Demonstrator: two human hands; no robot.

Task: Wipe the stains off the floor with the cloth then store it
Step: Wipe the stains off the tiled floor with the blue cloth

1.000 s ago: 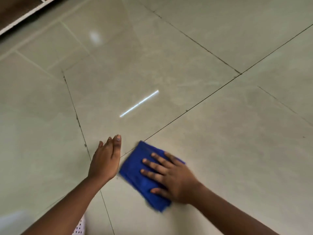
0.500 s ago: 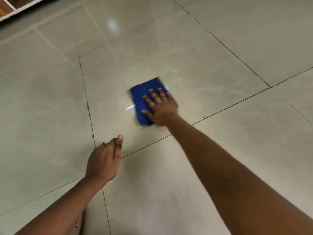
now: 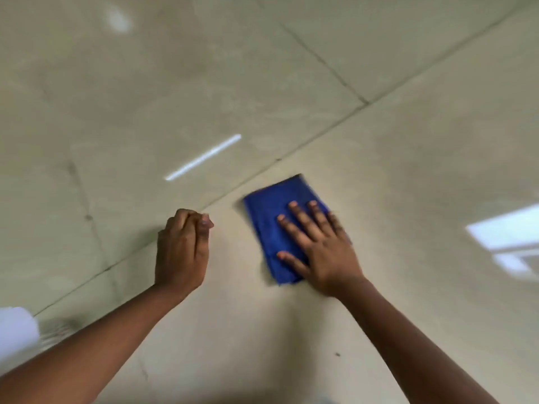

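Observation:
A folded blue cloth [image 3: 271, 217] lies flat on the beige tiled floor [image 3: 408, 170], just below a dark grout line. My right hand [image 3: 318, 249] presses down on the cloth with the fingers spread, covering its lower right part. My left hand [image 3: 182, 249] rests on the floor to the left of the cloth, fingers curled into a loose fist, holding nothing. The picture is blurred by motion.
Dark grout lines [image 3: 329, 132] cross the glossy tiles. A small dark speck [image 3: 337, 354] sits on the tile near my right forearm. Light reflections show on the floor [image 3: 204, 157], and a white blurred shape [image 3: 16, 333] is at the lower left edge.
My right hand has pulled the cloth back from its far reach across the grout line to the near tile. My left fingers have curled in.

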